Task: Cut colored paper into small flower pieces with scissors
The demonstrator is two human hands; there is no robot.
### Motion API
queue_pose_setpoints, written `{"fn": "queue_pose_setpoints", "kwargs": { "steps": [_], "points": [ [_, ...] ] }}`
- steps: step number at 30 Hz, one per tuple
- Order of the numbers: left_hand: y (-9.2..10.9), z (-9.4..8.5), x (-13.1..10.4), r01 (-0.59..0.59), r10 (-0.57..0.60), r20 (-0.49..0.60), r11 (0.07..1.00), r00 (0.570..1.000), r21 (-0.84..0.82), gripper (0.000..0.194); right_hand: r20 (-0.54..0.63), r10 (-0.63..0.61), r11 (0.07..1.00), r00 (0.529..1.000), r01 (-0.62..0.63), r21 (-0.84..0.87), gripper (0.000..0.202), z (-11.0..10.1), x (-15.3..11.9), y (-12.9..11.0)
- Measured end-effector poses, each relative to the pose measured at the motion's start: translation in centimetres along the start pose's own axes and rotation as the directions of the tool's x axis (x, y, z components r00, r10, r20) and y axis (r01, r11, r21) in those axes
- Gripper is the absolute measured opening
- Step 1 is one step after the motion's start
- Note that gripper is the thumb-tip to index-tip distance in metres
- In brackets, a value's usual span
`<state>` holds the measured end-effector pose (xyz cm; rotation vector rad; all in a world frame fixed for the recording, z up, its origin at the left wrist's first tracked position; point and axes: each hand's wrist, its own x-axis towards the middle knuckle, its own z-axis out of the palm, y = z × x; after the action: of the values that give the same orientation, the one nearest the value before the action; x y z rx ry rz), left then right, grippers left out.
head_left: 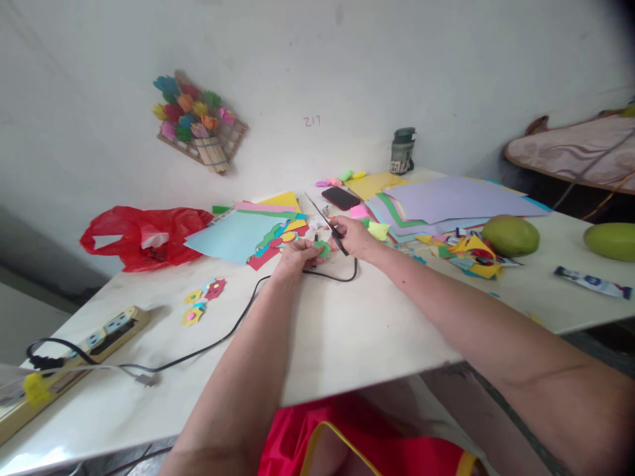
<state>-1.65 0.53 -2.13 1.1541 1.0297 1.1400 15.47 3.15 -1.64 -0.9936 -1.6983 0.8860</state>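
My left hand [298, 256] pinches a small green paper piece [322, 248] over the middle of the table. Just to its right, my right hand [351, 237] is closed round a pair of scissors [322, 215], whose long thin blades point up and to the left, away from the green piece. Coloured paper scraps [268, 251] lie beside my left hand, on a light blue sheet [238, 233]. Several paper flowers [215, 289] rest on the table at the left. A black cable [248, 307] passes under my hands.
A red plastic bag [124, 231] and a power strip [94, 344] are at the left. Behind my hands lies a phone [340, 198]. Purple sheets [451, 198], more scraps [469, 254], two green fruits [510, 235] and a tube [592, 282] are at the right; a bottle [403, 151] stands behind.
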Motion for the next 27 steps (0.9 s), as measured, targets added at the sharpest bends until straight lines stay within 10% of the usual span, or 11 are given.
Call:
{"fn": "queue_pose_setpoints", "kwargs": {
  "steps": [8, 16, 27],
  "points": [
    [0.1, 0.2, -0.1, 0.01, -0.01, 0.015, 1.0, 1.0, 0.005, 0.037, -0.03, -0.087, 0.987, 0.996, 0.082, -0.141, 0.029, 0.4, -0.4, -0.2],
    [-0.1, -0.2, 0.0, -0.022, 0.023, 0.018, 0.998, 1.0, -0.063, 0.039, -0.012, 0.191, 0.956, 0.981, -0.184, 0.229, 0.034, -0.6, -0.8, -2.1],
    [0.0, -0.2, 0.0, -0.108, 0.107, -0.009, 0.982, 0.994, -0.155, 0.037, 0.246, 0.274, 0.952, 0.93, -0.298, 0.067, 0.037, -1.1, -1.6, -3.1]
  ]
}}
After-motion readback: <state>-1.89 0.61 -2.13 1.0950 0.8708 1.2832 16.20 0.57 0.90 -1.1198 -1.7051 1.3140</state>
